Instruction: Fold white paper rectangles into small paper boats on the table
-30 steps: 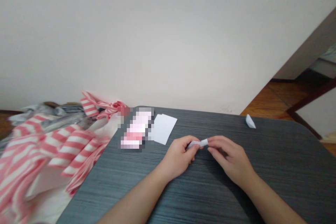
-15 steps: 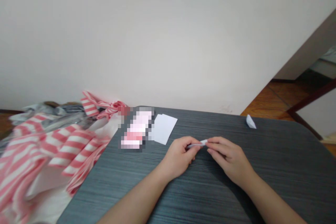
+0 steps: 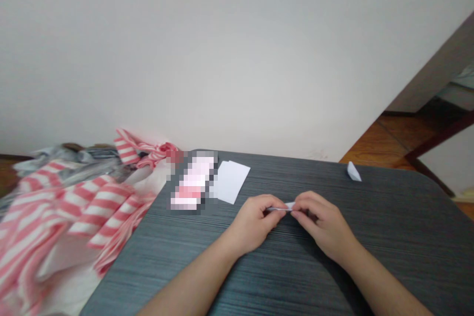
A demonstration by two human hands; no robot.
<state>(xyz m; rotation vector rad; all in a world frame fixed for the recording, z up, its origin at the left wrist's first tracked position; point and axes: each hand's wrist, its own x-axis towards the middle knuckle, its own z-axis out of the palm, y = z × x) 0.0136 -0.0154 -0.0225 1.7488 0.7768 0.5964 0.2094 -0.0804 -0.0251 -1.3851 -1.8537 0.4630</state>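
Note:
Between my two hands is a small folded piece of white paper [image 3: 289, 206], held just over the dark table. My left hand [image 3: 255, 222] pinches its left end between thumb and fingers. At the other end, the thumb and fingertips of my right hand [image 3: 321, 219] are closed on it. Only a thin strip of the paper shows; my fingers cover the rest. Flat white paper sheets [image 3: 232, 181] lie beyond my left hand. Far to the right, near the back edge, stands a small folded white paper shape [image 3: 354, 172].
The dark wood-grain table [image 3: 177, 266] meets a pale wall [image 3: 237, 59]. A pixelated pink-and-white item [image 3: 194, 180] lies at its back left. Red-and-white striped cloth [image 3: 107, 207] is heaped left of the table. A doorway with brown floor [image 3: 388, 136] is at the right.
My right fingers have drawn in and curled more tightly around the paper's right end. The paper strip now lies more level. Everything else on the table has stayed put.

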